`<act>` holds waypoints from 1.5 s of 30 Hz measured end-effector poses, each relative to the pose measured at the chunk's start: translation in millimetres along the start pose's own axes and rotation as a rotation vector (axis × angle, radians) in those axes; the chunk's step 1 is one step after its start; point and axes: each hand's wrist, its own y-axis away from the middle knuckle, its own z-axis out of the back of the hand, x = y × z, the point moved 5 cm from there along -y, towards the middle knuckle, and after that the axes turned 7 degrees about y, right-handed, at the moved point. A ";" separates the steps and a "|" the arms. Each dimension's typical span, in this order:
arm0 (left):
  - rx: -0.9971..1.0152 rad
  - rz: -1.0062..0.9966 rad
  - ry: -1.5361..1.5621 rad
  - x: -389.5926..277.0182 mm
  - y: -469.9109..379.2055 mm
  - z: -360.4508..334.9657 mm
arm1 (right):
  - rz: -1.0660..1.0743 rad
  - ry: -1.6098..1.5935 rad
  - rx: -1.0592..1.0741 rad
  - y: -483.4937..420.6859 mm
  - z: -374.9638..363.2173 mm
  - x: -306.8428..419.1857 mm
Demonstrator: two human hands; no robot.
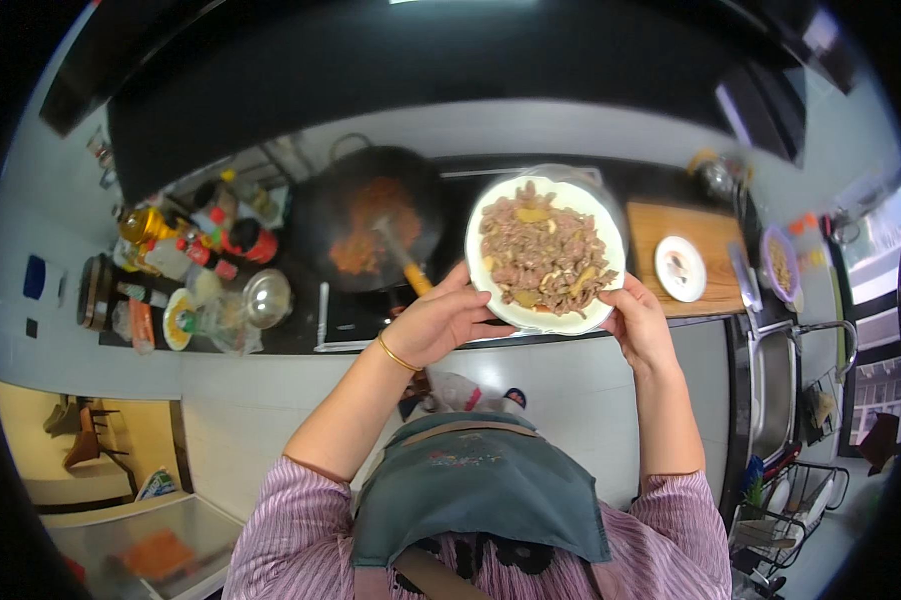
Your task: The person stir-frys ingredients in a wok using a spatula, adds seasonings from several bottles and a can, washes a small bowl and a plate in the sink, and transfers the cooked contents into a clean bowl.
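Observation:
A white plate (546, 321) heaped with browned sliced meat (552, 247) and pale yellowish pieces is held up between both hands, over the front of the cooktop. My left hand (450, 311) grips its lower left rim, and my right hand (634, 315) grips the lower right rim. Behind and to the left stands a dark wok (323, 202) with reddish-orange food (375, 225) in it. A spatula with a yellowish handle (418, 280) rests in the wok, its handle pointing towards my left hand. Part of the cooktop is hidden by the plate.
Left of the wok stand several sauce and oil bottles (141, 225), a clear bowl (267, 298) and a yellow-rimmed plate (171, 319). To the right, a wooden cutting board (645, 232) bears a small white dish (679, 290) and a knife (743, 276). A sink (773, 390) lies beyond.

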 end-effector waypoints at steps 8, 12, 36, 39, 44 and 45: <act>-0.330 -0.201 0.030 -64.2 131.7 116.0 | -0.059 0.353 0.203 -15.5 -171.6 -48.3; -0.448 -0.229 -0.076 -113.1 177.7 165.4 | 0.387 1.304 -0.036 -24.0 -219.9 -74.2; -0.564 0.005 -0.492 -234.7 93.6 282.7 | 0.788 1.236 0.042 -75.9 -251.2 -6.2; -0.579 0.028 -0.543 -229.0 78.1 273.7 | 0.793 1.318 0.080 -82.4 -254.6 -5.6; -0.589 0.004 -0.606 -233.6 57.6 253.3 | 0.782 1.457 0.098 -86.8 -239.3 -2.6; -0.581 -0.008 -0.654 -234.6 54.6 255.3 | 0.781 1.454 0.106 -84.5 -238.0 -1.0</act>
